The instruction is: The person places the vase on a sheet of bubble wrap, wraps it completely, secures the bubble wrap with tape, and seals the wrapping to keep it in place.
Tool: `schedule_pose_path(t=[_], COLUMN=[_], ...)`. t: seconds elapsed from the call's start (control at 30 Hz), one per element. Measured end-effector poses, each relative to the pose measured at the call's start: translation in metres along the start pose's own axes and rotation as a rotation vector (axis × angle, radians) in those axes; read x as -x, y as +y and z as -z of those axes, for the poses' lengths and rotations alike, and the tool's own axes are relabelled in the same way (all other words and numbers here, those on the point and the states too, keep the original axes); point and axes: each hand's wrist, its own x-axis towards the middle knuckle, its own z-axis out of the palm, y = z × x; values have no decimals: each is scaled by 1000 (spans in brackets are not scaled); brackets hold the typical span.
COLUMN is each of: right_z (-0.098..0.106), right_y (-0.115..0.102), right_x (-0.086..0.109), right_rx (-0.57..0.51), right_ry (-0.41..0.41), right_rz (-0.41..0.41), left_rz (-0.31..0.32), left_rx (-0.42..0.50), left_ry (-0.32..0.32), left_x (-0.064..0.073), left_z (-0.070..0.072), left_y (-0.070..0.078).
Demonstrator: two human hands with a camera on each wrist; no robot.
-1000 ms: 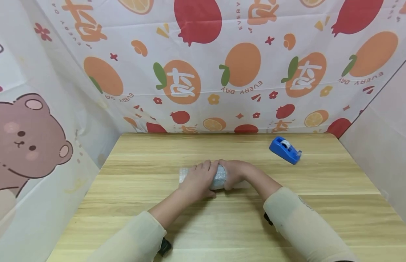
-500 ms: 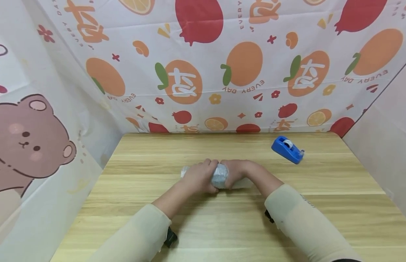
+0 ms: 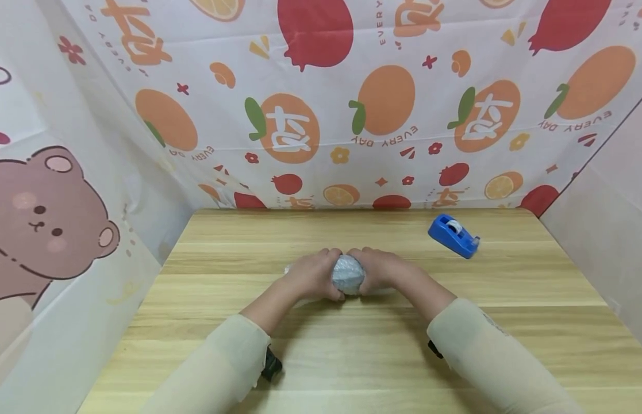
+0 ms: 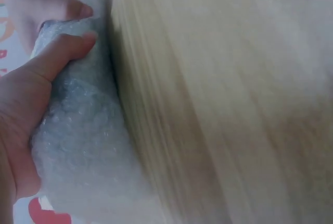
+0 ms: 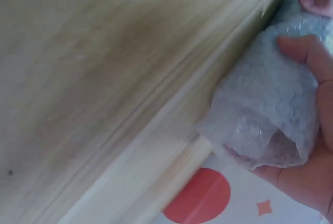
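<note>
A roll of clear bubble wrap (image 3: 348,275) lies crosswise near the middle of the table. My left hand (image 3: 312,277) grips its left part and my right hand (image 3: 380,271) grips its right part, with a short stretch of wrap showing between them. In the left wrist view the thumb lies along the top of the bubble wrap (image 4: 86,120), close to the other hand. A loose, open end of the bubble wrap (image 5: 250,130) sticks out past my right hand in the right wrist view. Whatever may be inside the wrap is hidden.
A blue tape dispenser (image 3: 453,236) with a roll of tape stands at the back right of the wooden table (image 3: 352,356). Behind the table hangs a fruit-print cloth (image 3: 331,126), and a bear-print cloth (image 3: 46,218) hangs on the left.
Both hands keep hold of the bubble wrap while their grip shifts. The gap between them has widened slightly, and less of the wrap's left end shows. The tape dispenser stays in place.
</note>
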Motion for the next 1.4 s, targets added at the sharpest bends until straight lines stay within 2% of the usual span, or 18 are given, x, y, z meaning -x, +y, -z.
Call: schedule_pose_path(t=[0.1,0.23,0.37,0.47,0.57,0.7,0.83,0.97,1.03,1.23,1.4], right_z=[-4,-9,-13,-15,-17,-19,-20,-20,-20,-20,-10], right_y=[-5,-9,-13,-13,-11,-7,-3,-3,-3,-1,-3], right_x=[5,10,12,11,7,2,-3,-6,-6,-7,-6], right_rx=[146,335,452,481,475,460,437,423,412,372,305], right_ry=[72,164,249,301,327,349,362,359,350,293,181], right_rz=[-18,7,78,122,130,135,149,152,144,96,61], left_rz=[34,52,96,117,115,122,142,150,143,76,24], left_rx=[49,107,187,279,345,366,365,307,231,-74,-200], left_ry=[-32,-77,-130,-165,-196,-212,-200,-142,-102,-5,27], left_x=[-4,-10,-14,-15,-16,-17,-17,-13,-9,6,16], left_z=[2,5,8,10,12,15,13,8,6,1,-3], left_y=[-2,-4,-10,-13,-15,-13,-13,-13,-12,-7,-7])
